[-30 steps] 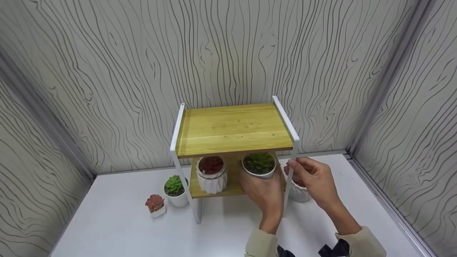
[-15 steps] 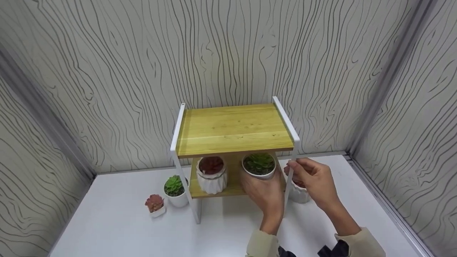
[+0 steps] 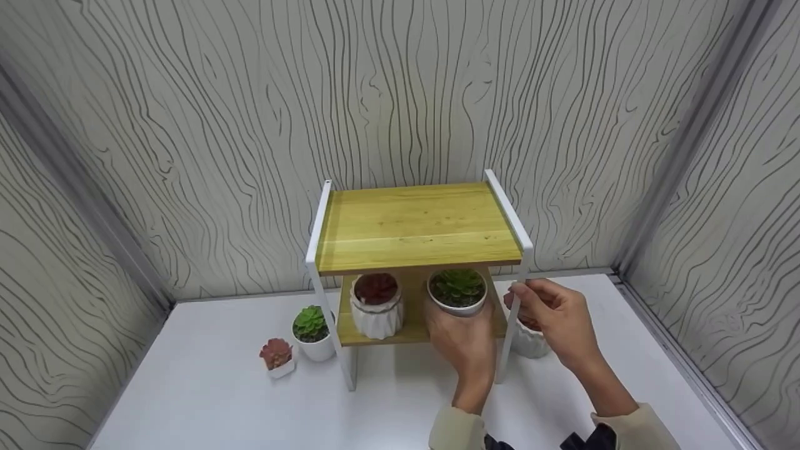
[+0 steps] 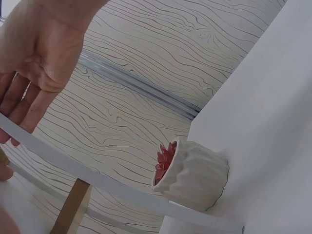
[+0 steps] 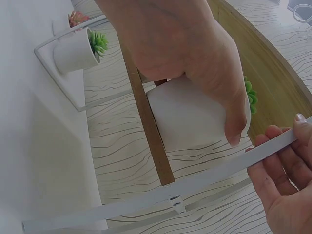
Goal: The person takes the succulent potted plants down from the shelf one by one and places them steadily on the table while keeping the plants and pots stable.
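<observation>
My left hand (image 3: 465, 340) holds a smooth white pot with a green succulent (image 3: 458, 287) at the right part of the lower board of a two-tier shelf (image 3: 419, 228). In the right wrist view the base of this white pot (image 5: 190, 114) lies right at the board's front edge, with the left thumb along its side. My right hand (image 3: 562, 319) pinches the shelf's white right front post (image 5: 204, 180), thumb in front and fingers behind it. Beside the held pot, a ribbed white pot with a red succulent (image 3: 377, 312) stands on the same board.
Another ribbed pot with a red succulent (image 4: 192, 175) stands on the white table (image 3: 219, 400), right of the shelf. Left of it are a white pot with a green succulent (image 3: 314, 340) and a small pink succulent (image 3: 277, 355). Wood-grain-patterned walls (image 3: 400, 94) enclose the table.
The whole head view has shifted slightly, with the scene sitting a little farther right. Both hands keep their hold, and the pot stays in place on the shelf.
</observation>
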Available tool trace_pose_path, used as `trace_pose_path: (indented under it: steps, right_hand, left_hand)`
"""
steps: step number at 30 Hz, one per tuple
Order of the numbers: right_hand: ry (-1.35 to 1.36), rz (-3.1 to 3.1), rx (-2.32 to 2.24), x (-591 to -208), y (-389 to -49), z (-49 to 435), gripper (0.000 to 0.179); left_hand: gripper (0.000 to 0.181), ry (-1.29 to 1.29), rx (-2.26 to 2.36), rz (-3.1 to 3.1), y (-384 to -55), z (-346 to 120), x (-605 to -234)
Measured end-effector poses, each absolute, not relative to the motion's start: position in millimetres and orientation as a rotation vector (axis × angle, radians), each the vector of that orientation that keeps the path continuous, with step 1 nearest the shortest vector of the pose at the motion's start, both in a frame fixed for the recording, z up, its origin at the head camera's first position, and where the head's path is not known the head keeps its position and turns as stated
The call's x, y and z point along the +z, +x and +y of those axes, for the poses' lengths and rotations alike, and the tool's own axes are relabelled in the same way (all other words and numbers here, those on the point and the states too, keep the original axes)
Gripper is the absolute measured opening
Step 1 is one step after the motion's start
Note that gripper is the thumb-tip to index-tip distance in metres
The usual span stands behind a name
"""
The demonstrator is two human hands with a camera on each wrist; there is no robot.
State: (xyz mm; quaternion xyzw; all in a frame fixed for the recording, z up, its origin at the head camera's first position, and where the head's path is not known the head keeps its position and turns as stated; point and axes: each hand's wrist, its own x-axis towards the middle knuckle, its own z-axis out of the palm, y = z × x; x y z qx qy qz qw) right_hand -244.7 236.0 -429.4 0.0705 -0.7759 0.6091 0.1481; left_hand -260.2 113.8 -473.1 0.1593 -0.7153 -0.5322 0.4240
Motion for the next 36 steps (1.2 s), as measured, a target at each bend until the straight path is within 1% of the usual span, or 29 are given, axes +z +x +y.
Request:
trace_pose_path:
  steps: [3,14,21,27,36]
  right_hand:
    - [0.204,-2.231,1.753,-428.7,-244.2,235.9,0.024]
    - [0.182,-2.262,1.719,-432.2,-246.2,236.5,0.022]
    - [0.167,-2.265,1.715,-430.2,-245.4,236.4,0.025]
    - [0.169,-2.257,1.718,-428.5,-244.7,235.7,0.027]
    - [0.169,-2.245,1.738,-430.7,-245.4,236.7,0.025]
  left_hand:
    - [0.093,0.39,-1.328,-1.781,-259.4,112.0,-470.8]
    - [0.097,0.337,-1.372,-1.781,-247.6,103.0,-462.8]
    - [0.099,0.344,-1.413,-1.791,-238.7,95.2,-458.4]
    - [0.103,0.33,-1.395,-1.8,-231.4,90.7,-457.3]
    - [0.105,0.266,-1.357,-1.799,-219.6,83.8,-457.9]
